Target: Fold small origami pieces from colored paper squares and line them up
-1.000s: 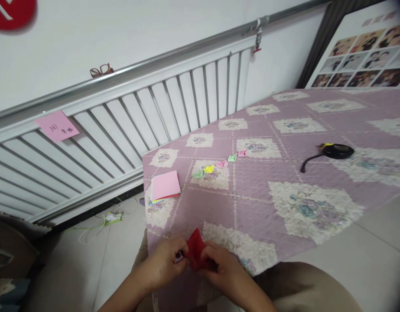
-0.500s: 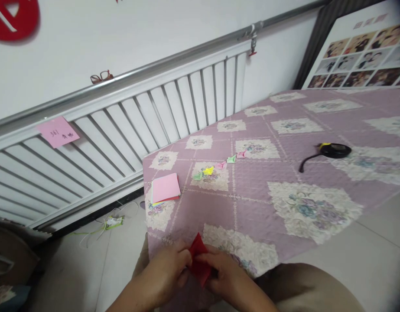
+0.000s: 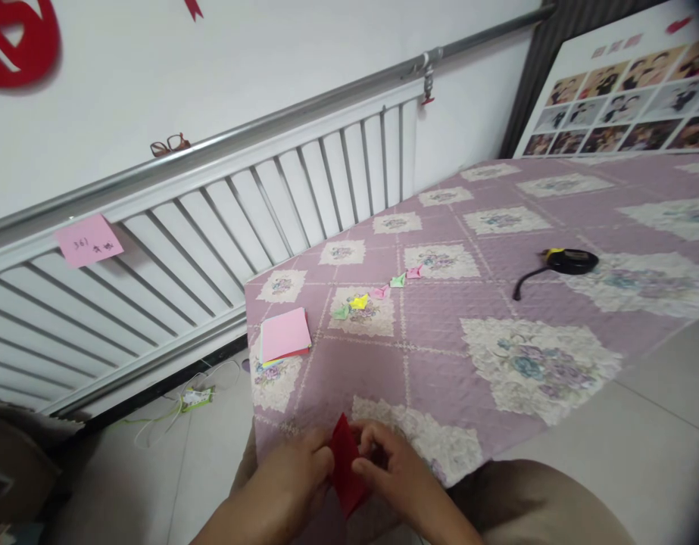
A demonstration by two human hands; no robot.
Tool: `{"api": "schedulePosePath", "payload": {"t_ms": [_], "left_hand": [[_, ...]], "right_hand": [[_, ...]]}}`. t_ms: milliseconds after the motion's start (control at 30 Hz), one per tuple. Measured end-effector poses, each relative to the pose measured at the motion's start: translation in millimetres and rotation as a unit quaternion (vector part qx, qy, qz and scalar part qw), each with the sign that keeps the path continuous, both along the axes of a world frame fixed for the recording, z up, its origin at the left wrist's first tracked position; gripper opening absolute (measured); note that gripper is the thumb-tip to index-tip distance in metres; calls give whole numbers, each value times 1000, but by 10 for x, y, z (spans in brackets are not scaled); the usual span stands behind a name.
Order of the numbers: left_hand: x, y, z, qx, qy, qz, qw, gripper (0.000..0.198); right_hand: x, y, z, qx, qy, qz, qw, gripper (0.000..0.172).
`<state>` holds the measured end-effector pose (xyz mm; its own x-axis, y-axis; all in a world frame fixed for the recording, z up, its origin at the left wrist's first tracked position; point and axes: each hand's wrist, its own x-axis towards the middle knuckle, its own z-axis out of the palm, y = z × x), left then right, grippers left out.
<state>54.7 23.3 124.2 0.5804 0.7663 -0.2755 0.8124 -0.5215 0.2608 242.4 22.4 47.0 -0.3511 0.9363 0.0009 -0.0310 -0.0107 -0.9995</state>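
A piece of red paper (image 3: 345,468), folded to a pointed shape, is held upright between my two hands at the near edge of the table. My left hand (image 3: 295,471) pinches its left edge between thumb and fingers. On the other side my right hand (image 3: 391,468) has its thumb on the paper's face and its fingers curled behind the right edge. The fingers behind the paper are partly hidden. Beyond the hands lies a stack of coloured paper (image 3: 285,334), pink on top. Several small folded paper pieces, among them a yellow one (image 3: 359,302), lie in a slanting row.
A purple patchwork cloth (image 3: 360,363) covers the table. A black tape measure (image 3: 573,261) with a strap lies at right. Behind stands a white radiator (image 3: 304,182) with a pink note (image 3: 89,241). Glasses (image 3: 170,144) rest on the pipe, and a power strip (image 3: 198,399) lies on the floor.
The red paper has turned to show a flatter, narrower face. My right thumb has moved from inside its fold to its right part. The view has shifted slightly.
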Motion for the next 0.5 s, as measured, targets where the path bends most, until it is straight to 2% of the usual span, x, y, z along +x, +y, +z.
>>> {"api": "schedulePosePath", "payload": {"t_ms": [67, 167, 200, 233, 333, 500], "left_hand": [[29, 1, -38, -2, 34, -14, 999, 15], [79, -12, -102, -11, 93, -37, 995, 17], [95, -21, -120, -7, 102, -42, 994, 17], [108, -32, -136, -1, 103, -48, 994, 18], [134, -60, -160, 17, 95, -61, 993, 20], [163, -43, -86, 0, 123, -65, 990, 20]], "right_hand": [[-41, 23, -53, -35, 15, -34, 999, 14], [-64, 44, -68, -55, 7, -27, 998, 43], [-59, 45, -56, -51, -4, -14, 999, 46], [-52, 45, -39, -42, -18, -2, 999, 44], [-27, 36, 15, -17, -54, 15, 998, 24], [-19, 29, 29, -20, -72, 17, 997, 21]]}}
